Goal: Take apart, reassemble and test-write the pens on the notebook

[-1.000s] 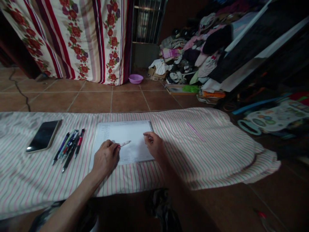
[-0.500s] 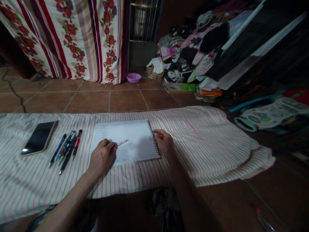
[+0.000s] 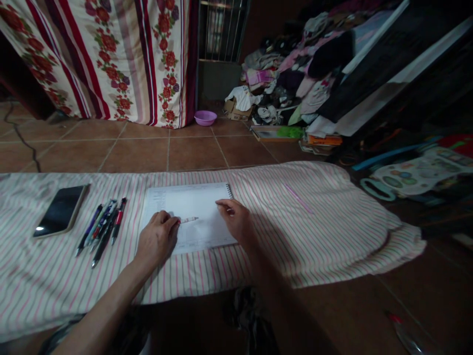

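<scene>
Lower centre of the frame: the left hand (image 3: 158, 240) is closed around a slim white pen with a red grip (image 3: 188, 219), its tip over the white spiral-bound notebook (image 3: 186, 199). The right hand (image 3: 235, 223) lies open, flat on the page's right side. This looks like the writing stage; a stroke calls for the paper pinned flat. At left lie a row of dark pens (image 3: 103, 229), and beyond them a black phone (image 3: 60, 211).
</scene>
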{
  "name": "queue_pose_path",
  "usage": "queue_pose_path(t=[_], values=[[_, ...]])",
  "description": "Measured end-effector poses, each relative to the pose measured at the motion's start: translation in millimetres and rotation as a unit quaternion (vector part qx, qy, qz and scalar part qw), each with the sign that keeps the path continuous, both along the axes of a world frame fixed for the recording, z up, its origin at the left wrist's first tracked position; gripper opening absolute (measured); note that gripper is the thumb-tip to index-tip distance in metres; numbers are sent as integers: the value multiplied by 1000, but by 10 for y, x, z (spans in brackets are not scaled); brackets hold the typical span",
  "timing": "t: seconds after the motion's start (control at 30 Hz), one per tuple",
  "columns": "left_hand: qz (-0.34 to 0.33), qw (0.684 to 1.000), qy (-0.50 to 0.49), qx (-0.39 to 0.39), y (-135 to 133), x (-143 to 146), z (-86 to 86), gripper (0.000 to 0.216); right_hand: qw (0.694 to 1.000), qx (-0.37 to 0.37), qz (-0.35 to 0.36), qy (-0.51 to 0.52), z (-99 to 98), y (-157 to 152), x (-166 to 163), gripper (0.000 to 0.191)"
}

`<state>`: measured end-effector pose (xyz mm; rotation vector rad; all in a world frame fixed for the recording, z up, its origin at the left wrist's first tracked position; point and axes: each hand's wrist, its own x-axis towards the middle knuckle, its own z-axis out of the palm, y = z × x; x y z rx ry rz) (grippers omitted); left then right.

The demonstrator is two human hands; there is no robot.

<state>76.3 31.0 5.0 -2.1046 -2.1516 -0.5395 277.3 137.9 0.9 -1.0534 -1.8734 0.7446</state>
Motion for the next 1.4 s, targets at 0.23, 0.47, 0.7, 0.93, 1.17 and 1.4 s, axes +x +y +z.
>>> queue_pose_path(t=[0.23,0.47,0.7,0.93,1.17,1.4], values=[[-17,1000,15,6,21,6,-4,28,992,49,101,-63,0,-125,-216,16],[-14,1000,8,11,11,-9,-1,25,978,98,124,-140,-25,-147,-240,15],[-23,1000,14,16,9,-45,-36,26,973,113,124,-162,-66,-163,-266,12],[-26,999,19,10,1,-46,-12,28,970,124,135,-159,-128,-143,-284,9],[-27,1000,15,4,-9,-43,14,26,970,118,141,-160,-129,-149,-301,7],[-25,1000,18,-5,-7,-43,16,28,969,118,141,-168,-117,-153,-301,7]])
